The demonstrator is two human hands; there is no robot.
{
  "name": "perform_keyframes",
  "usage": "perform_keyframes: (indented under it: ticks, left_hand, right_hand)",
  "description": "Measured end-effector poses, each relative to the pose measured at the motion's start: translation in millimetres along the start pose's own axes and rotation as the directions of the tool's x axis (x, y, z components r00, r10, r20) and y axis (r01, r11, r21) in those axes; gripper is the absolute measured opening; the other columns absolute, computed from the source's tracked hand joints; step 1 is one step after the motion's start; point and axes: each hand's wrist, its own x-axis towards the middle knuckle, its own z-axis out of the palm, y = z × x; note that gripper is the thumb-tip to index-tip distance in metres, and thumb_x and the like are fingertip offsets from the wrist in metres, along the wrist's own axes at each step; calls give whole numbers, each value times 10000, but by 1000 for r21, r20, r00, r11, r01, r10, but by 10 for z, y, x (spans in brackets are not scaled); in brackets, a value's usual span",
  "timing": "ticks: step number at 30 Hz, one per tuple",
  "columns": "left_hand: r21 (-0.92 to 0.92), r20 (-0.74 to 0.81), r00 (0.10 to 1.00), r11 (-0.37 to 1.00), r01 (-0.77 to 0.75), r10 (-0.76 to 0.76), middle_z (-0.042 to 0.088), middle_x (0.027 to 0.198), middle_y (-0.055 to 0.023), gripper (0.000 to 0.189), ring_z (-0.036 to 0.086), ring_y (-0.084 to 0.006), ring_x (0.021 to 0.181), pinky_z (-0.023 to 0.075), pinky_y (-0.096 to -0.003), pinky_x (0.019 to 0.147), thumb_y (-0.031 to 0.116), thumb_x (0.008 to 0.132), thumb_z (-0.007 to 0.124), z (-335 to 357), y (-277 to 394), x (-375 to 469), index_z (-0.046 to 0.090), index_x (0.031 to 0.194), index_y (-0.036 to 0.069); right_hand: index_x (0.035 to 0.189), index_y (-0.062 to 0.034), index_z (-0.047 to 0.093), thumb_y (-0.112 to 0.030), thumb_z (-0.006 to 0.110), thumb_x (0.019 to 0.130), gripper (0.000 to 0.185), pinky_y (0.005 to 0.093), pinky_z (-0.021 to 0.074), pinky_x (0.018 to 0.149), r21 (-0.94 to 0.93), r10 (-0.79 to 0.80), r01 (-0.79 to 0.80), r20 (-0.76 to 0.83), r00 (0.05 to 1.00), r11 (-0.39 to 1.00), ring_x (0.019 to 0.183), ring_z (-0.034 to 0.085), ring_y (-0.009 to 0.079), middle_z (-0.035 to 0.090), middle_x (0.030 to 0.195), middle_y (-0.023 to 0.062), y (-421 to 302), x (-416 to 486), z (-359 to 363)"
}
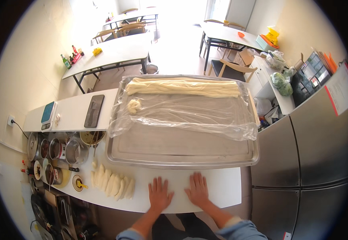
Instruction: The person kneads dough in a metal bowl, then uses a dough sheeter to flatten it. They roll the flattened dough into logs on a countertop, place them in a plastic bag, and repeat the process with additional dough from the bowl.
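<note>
My left hand [160, 194] and my right hand [198, 189] are both palm down at the white worktop [222, 186], fingers spread, with bare surface between them. Nothing shows in either hand, though what lies under the palms is hidden. Left of my left hand lies a row of several pale dough pieces [113, 182], side by side, with one small lump [94, 163] behind. Beyond my fingertips stands a large metal tray [180, 150]. Clear plastic film [189, 117] covers its far part, over long dough strips [183, 87] and a dough ball [134, 106].
Left of the dough sit a small dish with a yellow brush [80, 183], a black-handled knife [74, 169] and several metal pots [75, 150]. A phone [94, 111] and a kitchen scale [48, 115] rest on a raised shelf. A steel refrigerator [276, 156] stands at right.
</note>
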Motion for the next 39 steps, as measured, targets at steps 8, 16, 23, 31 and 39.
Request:
perform_keyframes:
  ticks: [8, 16, 23, 31, 39]
  left_hand:
    - [-63, -24, 984, 982, -180, 179, 506, 1487, -279, 813, 411, -451, 1442, 308, -562, 1207, 426, 861, 748, 99, -147, 498, 497, 1469, -52]
    - [-70, 130, 988, 995, -73, 82, 397, 1582, -301, 739, 356, -497, 1481, 314, -645, 1179, 437, 884, 730, -95, -119, -430, 523, 1524, 132]
    - [-212, 207, 967, 958, 195, -151, 523, 1480, -281, 725, 406, -417, 1441, 187, -593, 1254, 542, 988, 567, 176, -276, 1040, 531, 1465, -2]
    - [-104, -221, 970, 986, -130, 105, 619, 1331, -225, 528, 554, -402, 1301, 447, -526, 1055, 321, 840, 804, 130, -277, -453, 626, 1224, 5]
    - [-757, 141, 807, 462, 461, -574, 646, 1030, -271, 333, 638, -491, 919, 515, -561, 778, 309, 998, 619, -526, 135, -11, 565, 980, -19]
  right_hand:
    - [1413, 124, 497, -446, 631, 958, 742, 562, 329, 1186, 122, -57, 42, 124, 991, 992, 1379, 461, 466, 533, 1436, 324, 142, 503, 344]
    - [1455, 97, 477, -435, 666, 927, 774, 642, 351, 1148, 38, -128, 124, 130, 983, 992, 1384, 476, 509, 452, 1516, 360, 120, -176, 123]
    - [1381, -33, 618, -548, 564, 993, 647, 615, 350, 1144, -15, 229, -229, 138, 964, 973, 1319, 536, 451, 618, 1377, 260, 323, 1009, 801]
    - [1241, -16, 627, -326, 677, 964, 419, 551, 428, 1045, -110, -161, 161, 13, 987, 981, 1165, 581, 445, 632, 1210, 253, 45, -176, 60]
    - [1151, 45, 632, -228, 540, 1094, 293, 286, 533, 811, 726, 293, -685, 667, 685, -53, 925, 635, 135, 678, 1027, 78, -1207, 308, 194]
